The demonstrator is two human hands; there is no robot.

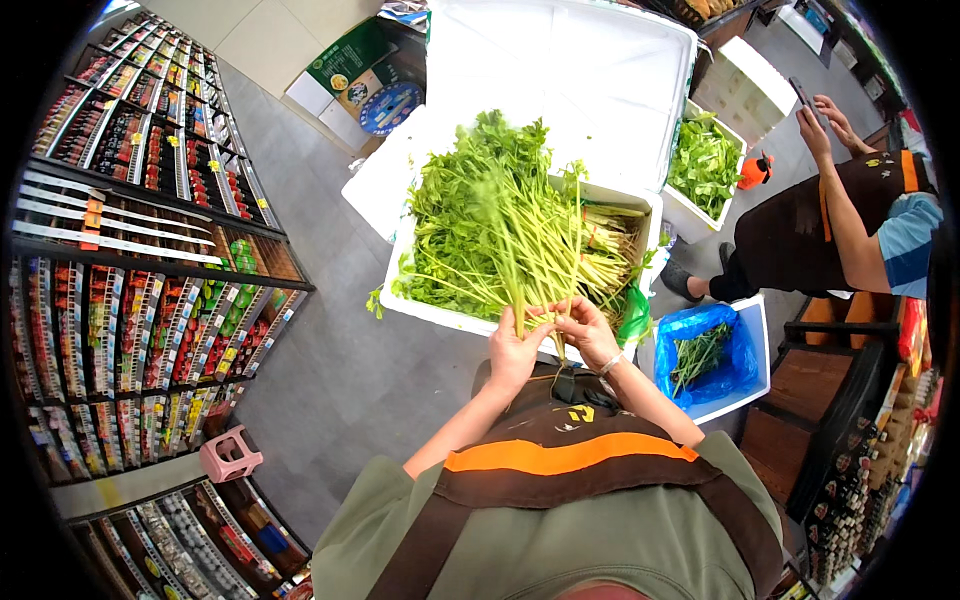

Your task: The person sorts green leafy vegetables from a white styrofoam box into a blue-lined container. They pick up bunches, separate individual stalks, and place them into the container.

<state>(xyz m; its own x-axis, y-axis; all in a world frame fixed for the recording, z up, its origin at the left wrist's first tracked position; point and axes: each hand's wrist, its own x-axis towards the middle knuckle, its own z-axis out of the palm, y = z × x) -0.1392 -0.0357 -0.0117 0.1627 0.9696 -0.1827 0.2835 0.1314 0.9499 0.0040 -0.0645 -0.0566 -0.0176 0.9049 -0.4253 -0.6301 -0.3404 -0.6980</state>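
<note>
A white foam box (pixel 442 317) full of leafy celery (pixel 457 217) stands before me. The leaves lie to its left, and the stalk ends and roots to its right. At its near edge, my left hand (pixel 514 356) grips a few pale green celery stalks (pixel 512 289), whose leafy tops are blurred. Close beside it, my right hand (pixel 589 330) pinches thin celery stems (pixel 571 259), with their lower ends hanging toward my apron (pixel 525 409). The fingers of both hands nearly meet. Green plastic (pixel 634 311) sits at the box's right corner.
Stocked shelves (pixel 150 180) line the left, with a pink stool (pixel 231 454) below. At right are a foam box with a blue bag (pixel 667 337), a box of leafy greens (pixel 705 161), an orange spray bottle (pixel 755 171) and a person (pixel 795 225) holding a phone (pixel 802 96).
</note>
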